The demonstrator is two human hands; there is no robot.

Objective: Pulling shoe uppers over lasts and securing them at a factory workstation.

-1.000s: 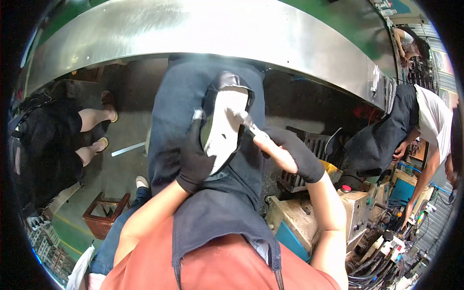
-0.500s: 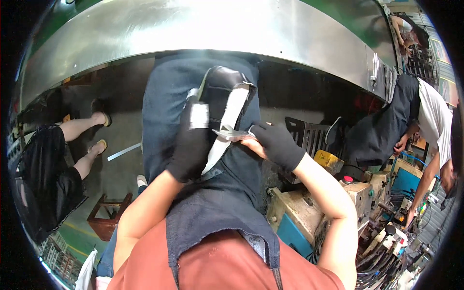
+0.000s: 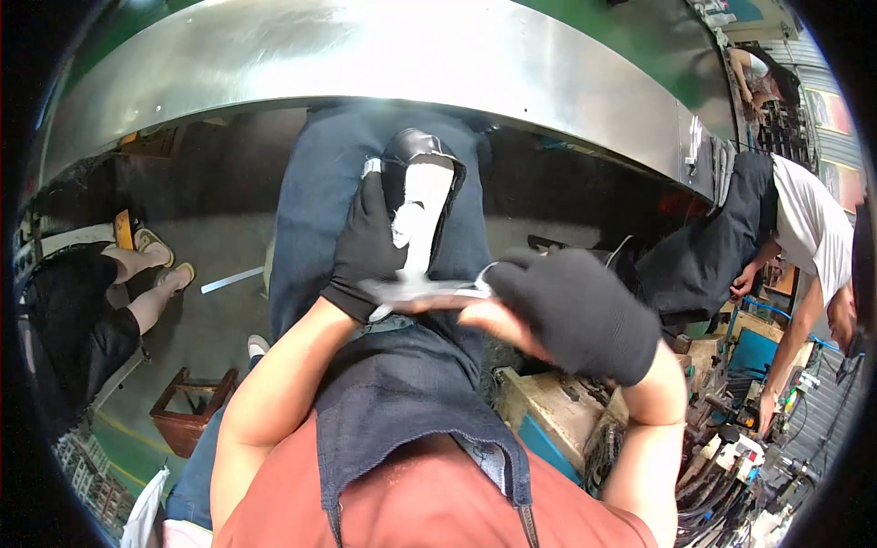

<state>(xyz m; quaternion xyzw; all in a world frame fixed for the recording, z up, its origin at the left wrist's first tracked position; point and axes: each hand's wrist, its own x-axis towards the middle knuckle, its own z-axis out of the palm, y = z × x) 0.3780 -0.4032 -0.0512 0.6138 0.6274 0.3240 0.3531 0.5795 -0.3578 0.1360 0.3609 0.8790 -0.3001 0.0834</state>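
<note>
A black shoe upper (image 3: 419, 142) with a long white insole (image 3: 427, 187) facing up lies over my thighs, toe toward the bench. My left hand (image 3: 358, 239), in a black glove with white wrapping at the fingertips, grips its left side; the thumb presses onto the insole. Nearer to me, my right hand (image 3: 580, 315), also black-gloved with a bare thumb, is closed around a silver metal hand tool (image 3: 416, 294). Motion blurs the tool's head, so its kind is unclear. It crosses in front of the heel end, close to my left wrist; whether it touches the shoe I cannot tell.
A steel bench edge (image 3: 365, 59) curves across the far side. Machines (image 3: 548, 411) with cables stand at right, where a co-worker in a white shirt (image 3: 813, 215) bends over. A wooden stool (image 3: 190, 416) and another person's legs (image 3: 151, 283) are at left.
My right hand has drawn the tool toward me and swung up closer to the camera. The shoe has turned more upright, its insole facing up more fully, with my left thumb now on it.
</note>
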